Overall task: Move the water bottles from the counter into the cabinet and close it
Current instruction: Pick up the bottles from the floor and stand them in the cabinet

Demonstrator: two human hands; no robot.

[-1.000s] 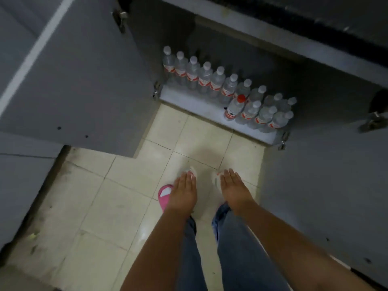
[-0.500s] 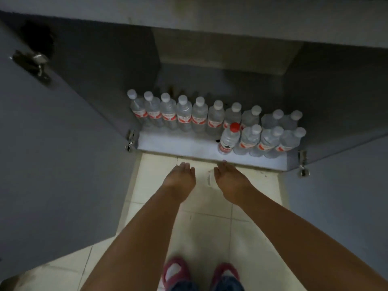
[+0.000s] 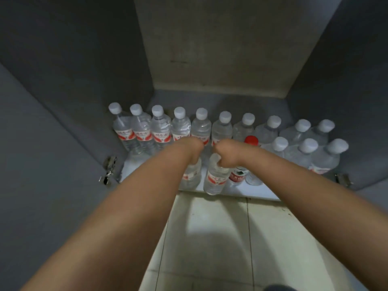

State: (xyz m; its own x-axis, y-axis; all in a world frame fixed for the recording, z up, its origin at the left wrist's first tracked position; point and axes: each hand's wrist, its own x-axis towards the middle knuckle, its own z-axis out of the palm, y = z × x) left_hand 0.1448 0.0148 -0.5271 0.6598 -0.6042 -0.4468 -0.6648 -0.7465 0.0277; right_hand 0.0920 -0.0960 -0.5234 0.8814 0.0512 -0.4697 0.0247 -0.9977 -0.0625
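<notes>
In the cabinet: we see a back row of water bottles, more at front right.
Left hand: our grip holds a bottle at the shelf front.
Right hand: our grip closes on a second bottle.
Beside: a red-capped bottle just right; doors open.

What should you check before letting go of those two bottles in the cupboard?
1. Left hand on its bottle: ok, gripped from the top.
2. Right hand on its bottle: ok, gripped at the neck.
3. Left bottle resting on the cabinet floor: cannot tell, the arm hides its base.
4. Right bottle fully inside: not ok, its base sits at the front edge.
5. Room beside the red-capped bottle: ok, a narrow gap shows.
6. Doors clear to shut: not ok, both arms reach through.
</notes>
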